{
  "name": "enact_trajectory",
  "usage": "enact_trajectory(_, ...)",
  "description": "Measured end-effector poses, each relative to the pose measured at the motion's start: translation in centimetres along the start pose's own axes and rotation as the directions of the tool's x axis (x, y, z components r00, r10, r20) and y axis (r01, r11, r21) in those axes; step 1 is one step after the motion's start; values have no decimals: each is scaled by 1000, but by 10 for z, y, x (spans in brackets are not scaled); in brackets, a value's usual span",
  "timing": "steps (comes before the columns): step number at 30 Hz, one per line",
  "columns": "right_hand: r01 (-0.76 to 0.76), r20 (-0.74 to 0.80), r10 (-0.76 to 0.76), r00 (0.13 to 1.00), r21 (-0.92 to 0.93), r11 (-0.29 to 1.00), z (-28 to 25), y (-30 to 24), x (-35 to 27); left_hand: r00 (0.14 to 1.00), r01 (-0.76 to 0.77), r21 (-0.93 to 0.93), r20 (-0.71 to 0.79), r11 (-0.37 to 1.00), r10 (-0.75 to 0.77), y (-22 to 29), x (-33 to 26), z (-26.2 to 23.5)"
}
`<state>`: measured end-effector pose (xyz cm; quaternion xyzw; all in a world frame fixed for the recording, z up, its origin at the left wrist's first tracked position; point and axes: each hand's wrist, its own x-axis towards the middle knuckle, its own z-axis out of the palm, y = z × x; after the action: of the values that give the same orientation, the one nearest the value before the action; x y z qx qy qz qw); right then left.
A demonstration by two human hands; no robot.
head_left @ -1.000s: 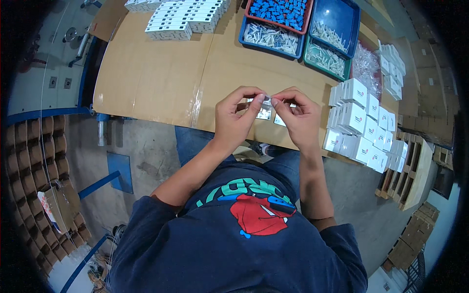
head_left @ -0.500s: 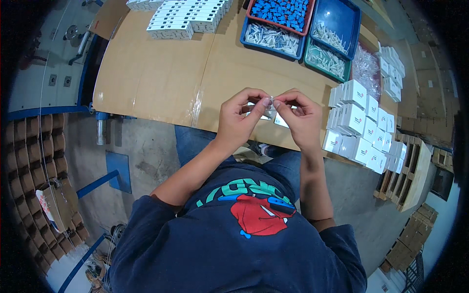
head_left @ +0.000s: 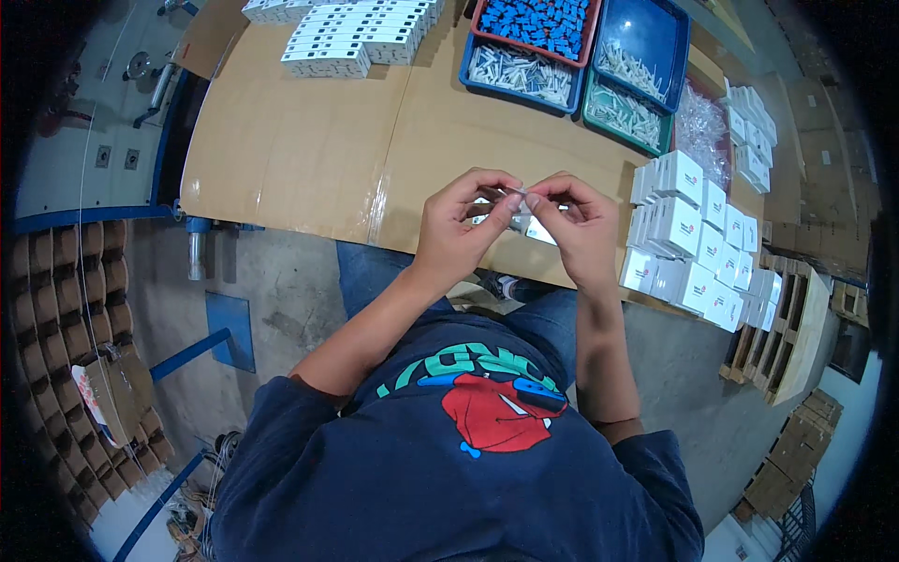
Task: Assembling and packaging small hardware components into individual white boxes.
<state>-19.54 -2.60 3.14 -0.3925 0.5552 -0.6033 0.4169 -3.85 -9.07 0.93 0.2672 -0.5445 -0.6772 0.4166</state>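
The small, pale, translucent piece (head_left: pixel 523 194), too covered by fingers to identify, seemed to call for light, even pressure, with both hands level so that it would not crease or slip. It lay at the fingertips, at two o'clock from the bare left hand (head_left: pixel 454 221) and ten o'clock from the bare right hand (head_left: pixel 582 234); both thumbs and forefingers were pinched on it. A flat white rectangular piece (head_left: pixel 540 231) showed at five o'clock.
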Motion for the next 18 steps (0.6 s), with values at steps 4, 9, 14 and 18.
enact_trajectory(4, -23, 1, 23, 1000, -26, 999, 1, 0, -3, 999, 35, -10, 23, 999, -35, -2, 1, -2)
enact_trajectory(9, -55, -54, 50, 997, -97, 994, 6, 1, -7, 998, -57, 163, 7, 985, 57, -3, 1, -2)
enact_trajectory(14, -62, -96, 50, 994, -131, 989, 6, 3, -5, 1000, -2, 132, -16, 991, 4, -5, 2, -1)
enact_trajectory(18, -82, -104, 69, 992, -125, 989, 4, 4, -5, 1000, 5, 137, 23, 991, -8, -4, 4, -4)
